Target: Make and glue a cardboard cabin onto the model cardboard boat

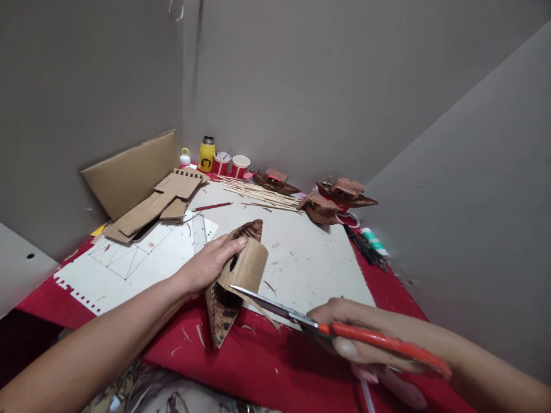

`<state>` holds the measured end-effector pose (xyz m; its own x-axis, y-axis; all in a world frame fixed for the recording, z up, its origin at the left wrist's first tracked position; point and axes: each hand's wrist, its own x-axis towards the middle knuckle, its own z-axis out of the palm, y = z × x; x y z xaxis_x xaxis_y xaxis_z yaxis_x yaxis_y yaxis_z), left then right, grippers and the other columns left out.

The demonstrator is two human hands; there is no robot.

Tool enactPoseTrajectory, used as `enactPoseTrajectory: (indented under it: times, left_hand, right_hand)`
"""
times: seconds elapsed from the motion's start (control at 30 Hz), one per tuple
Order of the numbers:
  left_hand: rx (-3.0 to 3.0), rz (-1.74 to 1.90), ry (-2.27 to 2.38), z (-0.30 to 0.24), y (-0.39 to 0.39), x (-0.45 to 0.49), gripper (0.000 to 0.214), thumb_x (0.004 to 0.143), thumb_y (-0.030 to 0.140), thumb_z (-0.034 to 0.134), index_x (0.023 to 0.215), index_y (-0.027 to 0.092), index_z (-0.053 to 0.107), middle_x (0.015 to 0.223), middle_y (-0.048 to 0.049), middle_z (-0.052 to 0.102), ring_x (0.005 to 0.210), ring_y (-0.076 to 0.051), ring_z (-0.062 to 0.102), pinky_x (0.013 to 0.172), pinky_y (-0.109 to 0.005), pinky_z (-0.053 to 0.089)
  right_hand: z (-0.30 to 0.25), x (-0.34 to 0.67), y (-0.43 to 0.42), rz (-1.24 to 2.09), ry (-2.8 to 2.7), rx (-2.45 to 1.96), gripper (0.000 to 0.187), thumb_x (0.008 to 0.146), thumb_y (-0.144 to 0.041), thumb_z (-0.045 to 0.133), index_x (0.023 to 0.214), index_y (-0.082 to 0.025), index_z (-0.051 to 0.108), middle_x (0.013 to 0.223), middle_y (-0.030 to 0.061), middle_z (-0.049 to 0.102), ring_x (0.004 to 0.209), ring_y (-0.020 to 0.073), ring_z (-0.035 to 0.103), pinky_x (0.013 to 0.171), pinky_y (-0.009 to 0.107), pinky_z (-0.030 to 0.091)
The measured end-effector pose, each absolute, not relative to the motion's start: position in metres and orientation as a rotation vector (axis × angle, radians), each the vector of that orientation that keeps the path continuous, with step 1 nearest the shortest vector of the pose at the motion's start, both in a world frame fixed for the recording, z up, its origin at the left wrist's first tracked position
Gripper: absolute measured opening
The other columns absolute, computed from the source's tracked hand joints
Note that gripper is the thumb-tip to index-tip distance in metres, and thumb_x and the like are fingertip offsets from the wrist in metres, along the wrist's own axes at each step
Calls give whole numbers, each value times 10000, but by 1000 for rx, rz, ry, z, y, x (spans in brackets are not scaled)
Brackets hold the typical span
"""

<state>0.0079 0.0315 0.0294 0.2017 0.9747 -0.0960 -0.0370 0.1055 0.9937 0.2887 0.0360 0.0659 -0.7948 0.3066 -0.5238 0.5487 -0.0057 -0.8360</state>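
My left hand (215, 261) grips a small cardboard boat (249, 267) by its side, thumb on the curved tan cover over its middle. The pointed hull ends are brown inside. In my right hand (348, 327) are scissors (383, 339) with red-orange handles, their blades reaching left to the lower edge of the cover. A thin strip of cardboard (262, 312) hangs along the blades. The fingers of my left hand behind the boat are hidden.
Finished-looking brown boats (348, 190) stand at the back right beside thin wooden sticks (258, 192). Cardboard pieces (155, 209), a pencil (213, 206) and a ruler (199, 232) lie left. A yellow bottle (207, 155) and paper cups (240, 166) stand behind. A tube (374, 241) lies right.
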Motion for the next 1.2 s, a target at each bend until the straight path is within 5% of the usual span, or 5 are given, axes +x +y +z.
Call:
enactPoseTrajectory:
  times: [0.23, 0.53, 0.87, 1.2]
  left_hand:
    - [1131, 997, 1043, 26, 31, 11, 491, 866, 571, 545, 1100, 150, 641, 1141, -101, 698, 1091, -280, 590, 910, -342, 420]
    - [1116, 959, 1045, 29, 33, 9, 521, 825, 577, 584, 1128, 157, 642, 1184, -97, 690, 1149, -299, 568, 951, -366, 416]
    - [1206, 929, 1104, 29, 33, 10, 495, 860, 575, 520, 1072, 150, 656, 1162, -110, 695, 1097, -291, 591, 926, -367, 435]
    - [1178, 949, 1022, 26, 32, 13, 508, 863, 558, 534, 1148, 152, 640, 1234, -116, 674, 1161, -296, 570, 979, -368, 409]
  right_hand:
    - [64, 284, 37, -1908, 2129, 770, 546, 881, -717, 409, 706, -199, 414, 550, -50, 387, 454, 79, 377, 413, 203, 301]
    - [56, 284, 29, -1874, 2157, 944, 528, 854, -639, 560, 638, -210, 340, 509, -86, 297, 429, 36, 242, 391, 188, 184]
    - [73, 286, 36, -1755, 2149, 864, 540, 873, -722, 427, 741, -200, 388, 657, -34, 377, 551, 90, 402, 479, 212, 315]
    - [68, 286, 35, -2018, 1971, 797, 544, 917, -670, 377, 653, -196, 419, 422, -60, 377, 326, 60, 344, 340, 193, 234]
